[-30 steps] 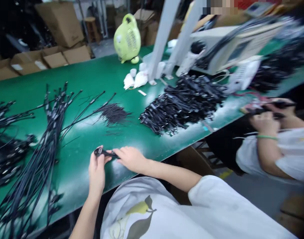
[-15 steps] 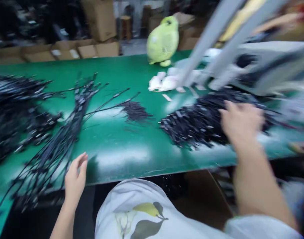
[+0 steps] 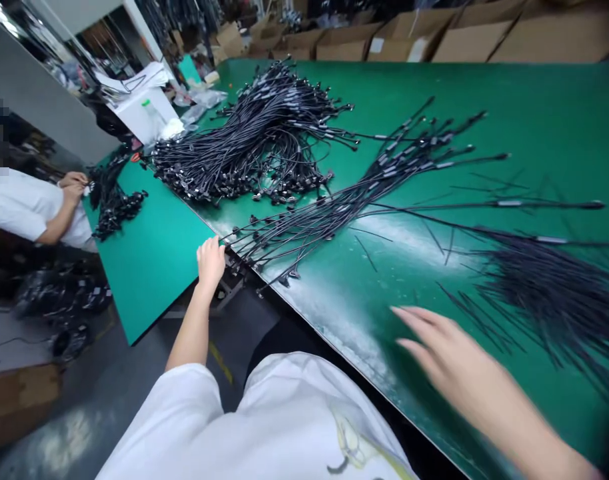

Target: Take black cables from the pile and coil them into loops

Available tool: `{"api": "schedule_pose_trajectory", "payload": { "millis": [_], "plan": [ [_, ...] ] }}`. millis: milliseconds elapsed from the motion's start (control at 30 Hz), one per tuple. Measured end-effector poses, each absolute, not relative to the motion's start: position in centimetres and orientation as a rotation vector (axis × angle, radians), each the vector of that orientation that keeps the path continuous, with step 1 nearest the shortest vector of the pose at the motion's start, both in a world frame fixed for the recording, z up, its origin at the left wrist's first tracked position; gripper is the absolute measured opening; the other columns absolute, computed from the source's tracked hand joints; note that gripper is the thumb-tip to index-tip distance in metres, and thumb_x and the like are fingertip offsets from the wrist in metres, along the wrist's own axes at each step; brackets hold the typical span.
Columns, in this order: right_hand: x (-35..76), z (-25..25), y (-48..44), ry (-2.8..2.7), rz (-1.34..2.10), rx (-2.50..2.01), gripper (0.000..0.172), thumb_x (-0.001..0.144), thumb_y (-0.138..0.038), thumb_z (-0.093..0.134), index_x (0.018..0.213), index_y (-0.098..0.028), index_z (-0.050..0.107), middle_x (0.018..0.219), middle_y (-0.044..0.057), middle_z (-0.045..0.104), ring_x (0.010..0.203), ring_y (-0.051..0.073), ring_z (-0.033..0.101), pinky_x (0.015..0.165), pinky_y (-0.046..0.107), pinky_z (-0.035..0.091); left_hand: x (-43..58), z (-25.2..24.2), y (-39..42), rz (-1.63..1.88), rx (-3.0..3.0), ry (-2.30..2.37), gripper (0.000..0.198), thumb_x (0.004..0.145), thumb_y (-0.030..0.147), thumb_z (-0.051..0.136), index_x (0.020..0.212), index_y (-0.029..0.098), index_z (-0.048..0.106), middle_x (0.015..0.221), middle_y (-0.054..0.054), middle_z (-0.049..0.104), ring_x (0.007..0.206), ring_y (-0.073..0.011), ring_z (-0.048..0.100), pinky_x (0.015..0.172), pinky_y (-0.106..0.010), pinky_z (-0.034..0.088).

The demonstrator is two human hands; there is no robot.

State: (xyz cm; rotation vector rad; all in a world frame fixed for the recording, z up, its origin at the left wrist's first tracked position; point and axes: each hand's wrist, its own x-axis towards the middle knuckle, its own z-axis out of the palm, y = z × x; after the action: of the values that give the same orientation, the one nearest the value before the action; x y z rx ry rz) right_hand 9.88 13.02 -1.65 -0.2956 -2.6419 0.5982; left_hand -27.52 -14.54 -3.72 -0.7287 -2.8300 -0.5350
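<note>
At the near edge of the green table, my left hand (image 3: 211, 261) is closed at the connector ends of a loose bundle of black cables (image 3: 354, 200). One thin cable end runs into its fingers. The bundle lies slantwise, its connector ends hanging over the edge. My right hand (image 3: 444, 353) is over the bare tabletop, fingers stretched out and thumb apart, holding nothing. Beside it, to the right, lies a pile of thin black strands (image 3: 554, 287), with several loose strands scattered around.
A big heap of black cables (image 3: 254, 133) lies further back. Left of it a lower green table (image 3: 157, 253) adjoins, where a co-worker's hands (image 3: 74, 187) handle more cables (image 3: 117, 193). Cardboard boxes (image 3: 349, 45) line the far edge. A white box (image 3: 142, 110) stands back left.
My view has swung left. My right hand has left the dark pile on the right and come over the table, fingers apart. My left hand has moved to the cable ends and closed.
</note>
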Motion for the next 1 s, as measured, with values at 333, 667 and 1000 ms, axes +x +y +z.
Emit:
{"api": "schedule_pose_trajectory", "payload": {
  "millis": [333,667,1000],
  "plan": [
    [-14.0,-5.9,11.9,-2.805,0.164,0.295,0.066,0.09,-0.055,0.054,0.146,-0.023,0.041,0.157,0.013,0.03,0.143,0.032,0.032,0.114,0.06,0.025,-23.5,-6.8,-13.8,-0.781,-0.965,-2.774,0.046,0.1,0.034,0.028,0.133,0.015,0.053,0.118,-0.016,0.057,0.112,-0.0247,0.056,0.098,-0.041,0.046],
    [-17.5,-7.4,20.5,-2.837,0.281,0.37,0.056,0.094,-0.058,0.044,0.129,-0.016,0.055,0.152,0.015,0.039,0.141,0.025,0.035,0.117,0.05,0.023,-24.8,-2.4,-7.3,-0.601,-1.347,-2.711,0.043,0.099,0.034,0.036,0.134,0.02,0.055,0.114,-0.014,0.062,0.103,-0.0268,0.06,0.084,-0.037,0.051],
    [-16.5,-4.8,29.1,-2.955,0.098,-0.255,0.041,0.097,-0.036,0.043,0.127,-0.011,0.057,0.154,0.019,0.032,0.141,0.034,0.032,0.114,0.056,0.024,-30.0,-2.4,-1.2,-0.805,-1.461,-2.67,0.035,0.094,0.021,0.042,0.126,0.015,0.057,0.115,-0.016,0.062,0.109,-0.0276,0.059,0.097,-0.043,0.047]
  ]
}}
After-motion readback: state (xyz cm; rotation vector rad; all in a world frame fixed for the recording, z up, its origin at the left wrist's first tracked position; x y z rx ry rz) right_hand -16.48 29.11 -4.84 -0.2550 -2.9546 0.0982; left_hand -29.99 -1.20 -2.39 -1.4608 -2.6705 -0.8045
